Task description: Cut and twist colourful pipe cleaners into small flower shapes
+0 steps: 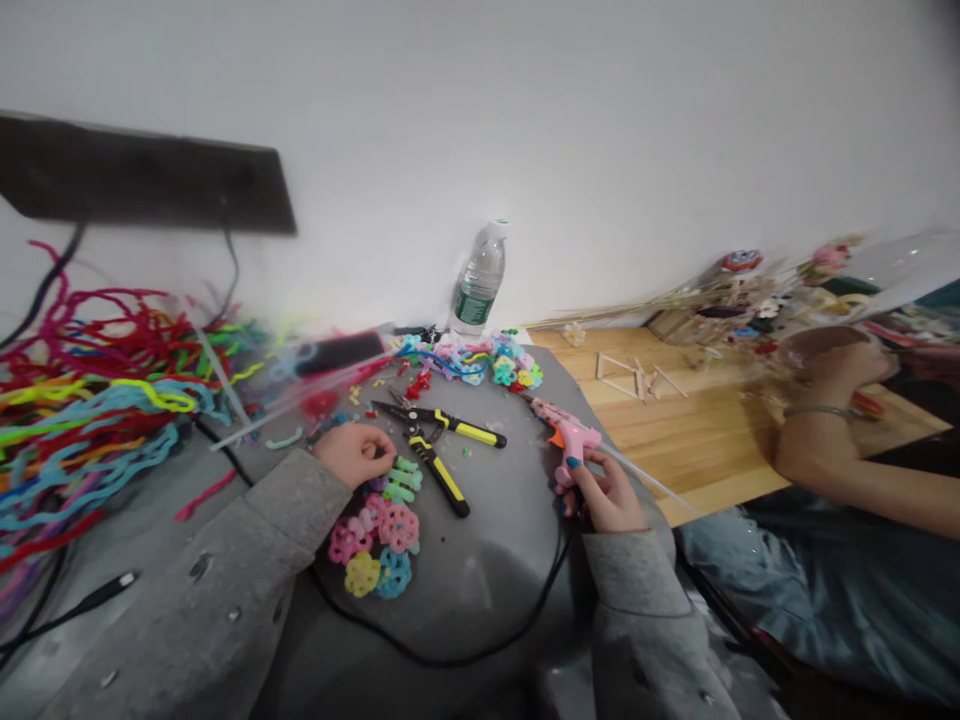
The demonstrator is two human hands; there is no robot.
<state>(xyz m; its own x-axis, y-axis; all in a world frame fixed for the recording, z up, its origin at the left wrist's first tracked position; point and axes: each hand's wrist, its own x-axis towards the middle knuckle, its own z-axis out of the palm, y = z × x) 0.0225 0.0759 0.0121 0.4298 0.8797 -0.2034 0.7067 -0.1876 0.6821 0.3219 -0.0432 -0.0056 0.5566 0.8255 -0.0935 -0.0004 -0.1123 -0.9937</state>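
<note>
My right hand point(606, 492) is wrapped around the handle of a pink hot glue gun point(574, 437). The gun's nozzle points up and left, and a clear glue stick point(652, 480) sticks out behind it. My left hand point(356, 455) is closed in a pinch; what lies between its fingertips is hidden. Just below those fingers sits a cluster of fuzzy looped flowers point(397, 527) in pink, yellow and blue, with a green piece point(403, 480) at its top. Yellow-and-black pliers point(442, 445) lie with handles spread between my two hands.
Colourful pipe cleaners point(97, 400) are heaped at left below a dark wall-mounted box point(142, 175). A water bottle point(480, 280) stands by the wall behind more fuzzy flowers point(517, 367). A black cord point(442, 662) loops across the grey table. Another person's arm point(832, 450) rests at right.
</note>
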